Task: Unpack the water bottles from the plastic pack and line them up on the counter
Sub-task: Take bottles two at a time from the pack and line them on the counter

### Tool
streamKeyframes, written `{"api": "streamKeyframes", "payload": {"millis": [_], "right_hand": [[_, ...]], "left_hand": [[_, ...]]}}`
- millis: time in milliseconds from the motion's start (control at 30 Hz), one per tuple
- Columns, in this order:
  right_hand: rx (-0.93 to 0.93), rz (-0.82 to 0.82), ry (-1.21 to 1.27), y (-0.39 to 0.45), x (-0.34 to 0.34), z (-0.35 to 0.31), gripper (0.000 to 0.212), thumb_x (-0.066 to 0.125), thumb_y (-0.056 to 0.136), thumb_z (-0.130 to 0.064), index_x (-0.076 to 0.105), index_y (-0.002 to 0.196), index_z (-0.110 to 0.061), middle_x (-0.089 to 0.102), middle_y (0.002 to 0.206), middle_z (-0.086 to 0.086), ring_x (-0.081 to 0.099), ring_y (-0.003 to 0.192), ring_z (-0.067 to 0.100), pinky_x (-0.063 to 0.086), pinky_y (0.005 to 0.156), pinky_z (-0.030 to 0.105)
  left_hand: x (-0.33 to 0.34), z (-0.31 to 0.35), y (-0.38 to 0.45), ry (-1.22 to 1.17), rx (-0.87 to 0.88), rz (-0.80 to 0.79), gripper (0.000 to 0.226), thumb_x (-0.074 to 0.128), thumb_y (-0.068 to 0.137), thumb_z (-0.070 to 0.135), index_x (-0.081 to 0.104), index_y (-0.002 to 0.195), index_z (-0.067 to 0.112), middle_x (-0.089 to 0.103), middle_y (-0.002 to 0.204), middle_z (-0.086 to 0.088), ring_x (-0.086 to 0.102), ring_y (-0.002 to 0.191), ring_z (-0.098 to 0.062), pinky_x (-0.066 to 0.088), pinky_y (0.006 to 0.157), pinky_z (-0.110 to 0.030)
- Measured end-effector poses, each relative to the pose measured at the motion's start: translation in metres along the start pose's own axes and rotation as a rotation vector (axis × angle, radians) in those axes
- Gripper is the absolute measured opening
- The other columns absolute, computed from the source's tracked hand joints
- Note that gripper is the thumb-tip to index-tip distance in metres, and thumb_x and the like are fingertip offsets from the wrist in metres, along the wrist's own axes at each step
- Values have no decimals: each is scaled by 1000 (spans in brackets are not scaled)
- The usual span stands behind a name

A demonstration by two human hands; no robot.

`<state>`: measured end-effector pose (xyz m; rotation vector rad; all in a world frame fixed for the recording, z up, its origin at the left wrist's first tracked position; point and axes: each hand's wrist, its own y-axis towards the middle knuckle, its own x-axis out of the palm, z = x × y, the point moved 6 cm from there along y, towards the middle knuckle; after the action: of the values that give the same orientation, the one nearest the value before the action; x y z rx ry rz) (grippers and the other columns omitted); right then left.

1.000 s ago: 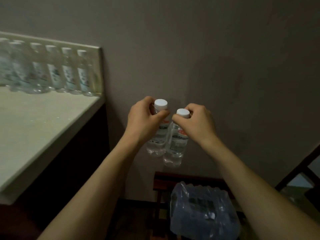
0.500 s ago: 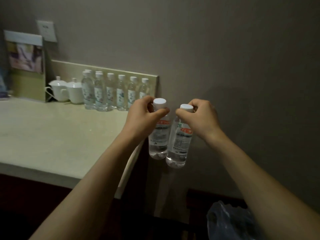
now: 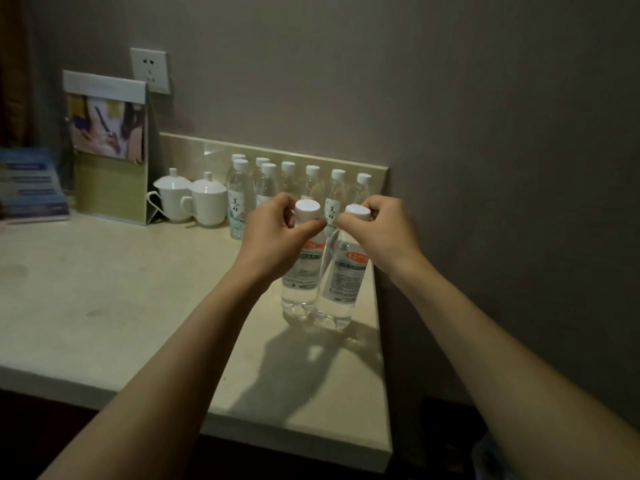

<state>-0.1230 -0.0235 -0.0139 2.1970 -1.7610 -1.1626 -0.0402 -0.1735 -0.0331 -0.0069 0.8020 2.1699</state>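
My left hand point(image 3: 277, 233) grips the neck of a clear water bottle point(image 3: 300, 275) with a white cap and red-marked label. My right hand point(image 3: 381, 230) grips the neck of a second bottle point(image 3: 344, 282) of the same kind, right beside the first. Both hang upright just above the pale counter point(image 3: 121, 306), near its right edge; whether their bases touch it I cannot tell. Behind my hands a row of several more capped bottles point(image 3: 240, 195) stands against the backsplash. A scrap of the plastic pack point(image 3: 486, 455) shows at the bottom right, mostly out of view.
Two white lidded cups point(image 3: 194, 199) stand left of the bottle row. A standing brochure holder point(image 3: 110, 150) and a blue leaflet point(image 3: 31, 183) sit at the far left, with a wall socket point(image 3: 150, 69) above. The wall borders the counter on the right.
Both hands have carried the two bottles up from the pack and leftward, from beside the counter's edge to over its right end, in front of the bottle row.
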Motion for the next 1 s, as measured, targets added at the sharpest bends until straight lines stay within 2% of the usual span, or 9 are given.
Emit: {"api": "streamKeyframes", "payload": {"millis": [133, 267, 367, 500, 633, 767, 867, 933, 1000], "right_hand": [[-6, -5, 1, 26, 26, 3, 25, 69, 72, -34, 58, 71, -12, 55, 64, 0, 54, 62, 17, 54, 62, 41], [17, 54, 6, 47, 48, 11, 32, 71, 75, -39, 58, 74, -11, 59, 67, 2, 60, 68, 23, 53, 64, 42], [39, 123, -11, 59, 60, 21, 40, 72, 76, -47, 47, 65, -19, 50, 61, -6, 47, 58, 12, 36, 51, 29], [68, 161, 3, 70, 73, 30, 40, 67, 82, -54, 51, 73, -18, 54, 67, -6, 50, 60, 8, 34, 51, 23], [19, 180, -34, 76, 84, 27, 39, 58, 88, -56, 55, 83, -18, 57, 69, -7, 55, 64, 9, 41, 55, 25], [-15, 276, 2, 60, 89, 34, 37, 54, 88, -60, 54, 83, -23, 54, 67, -12, 53, 62, 5, 38, 56, 23], [51, 310, 41, 46, 94, 51, 43, 57, 80, -65, 58, 89, -23, 60, 77, -10, 58, 70, 8, 45, 61, 30], [154, 242, -31, 37, 101, 67, 50, 57, 73, -70, 58, 92, -24, 59, 90, -4, 59, 82, 14, 49, 70, 34], [239, 38, -41, 27, 114, 82, 61, 61, 70, -69, 57, 114, -27, 55, 110, -3, 59, 100, 15, 51, 84, 39]], "left_hand": [[-4, -25, 26, 38, -12, 4, 18, 76, 83, 29, 61, 89, 21, 49, 67, 9, 49, 62, -8, 52, 66, -31], [-4, -42, 49, 120, 21, 81, 28, 77, 81, 38, 61, 86, 16, 48, 65, 8, 48, 60, -8, 47, 54, -23], [-3, -51, 61, 231, 101, 225, 46, 78, 77, 48, 57, 80, 8, 45, 63, 4, 40, 59, -14, 44, 58, -39], [1, -64, 74, 308, 172, 332, 49, 73, 78, 58, 49, 75, 15, 42, 65, 8, 36, 58, -9, 32, 52, -26], [8, -86, 86, 174, 217, 328, 39, 70, 84, 52, 49, 86, 19, 47, 86, 4, 48, 78, -16, 47, 67, -32], [19, -101, 87, -82, 184, 165, 35, 62, 86, 56, 49, 99, 27, 55, 92, 14, 56, 86, 0, 48, 75, -15], [26, -115, 84, -219, 156, -77, 48, 62, 84, 60, 49, 116, 26, 65, 102, 14, 66, 95, -2, 57, 83, -29], [26, -128, 82, -238, 146, -242, 64, 67, 80, 63, 46, 130, 29, 67, 112, 16, 67, 101, -1, 58, 88, -30], [28, -143, 80, -232, 96, -464, 69, 72, 74, 66, 41, 133, 51, 66, 121, 22, 65, 108, 3, 54, 89, -17]]}}
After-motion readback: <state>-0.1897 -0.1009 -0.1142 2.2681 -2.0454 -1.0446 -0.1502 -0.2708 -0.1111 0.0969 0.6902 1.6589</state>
